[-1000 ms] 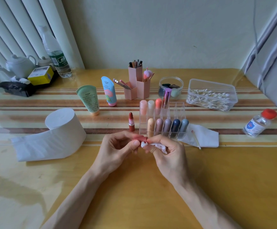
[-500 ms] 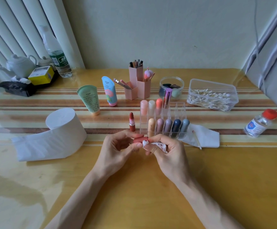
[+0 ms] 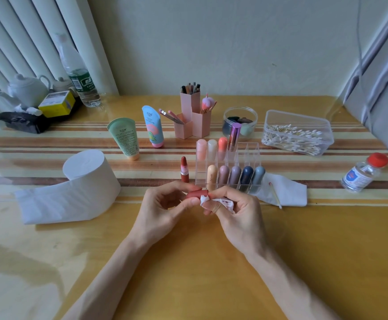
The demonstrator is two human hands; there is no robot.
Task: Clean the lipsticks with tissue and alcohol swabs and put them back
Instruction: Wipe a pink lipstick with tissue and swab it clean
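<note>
Lipstick tube (image 3: 196, 194), reddish-brown and lying sideways, sits at the centre of the frame, pinched between the thumb and curled fingers of your left hand (image 3: 165, 211); whether it is a cap or a body I cannot tell. Your right hand (image 3: 241, 215) curls round a crumpled tissue wad (image 3: 205, 199) and presses it against the tube's right end. Just above your hands an uncapped lipstick (image 3: 184, 170) stands upright on the table (image 3: 188, 262), just left of the clear organizer (image 3: 249, 151), whose front row holds five capped sticks and whose back row holds four. Right of the organizer lies a flat tissue sheet (image 3: 290, 192) with a red-tipped swab (image 3: 275, 195) on it. The tissue roll (image 3: 89, 174) rests at the left of the frame, the alcohol bottle (image 3: 361, 173) at the right edge, the swab box (image 3: 297, 132) at upper right
</note>
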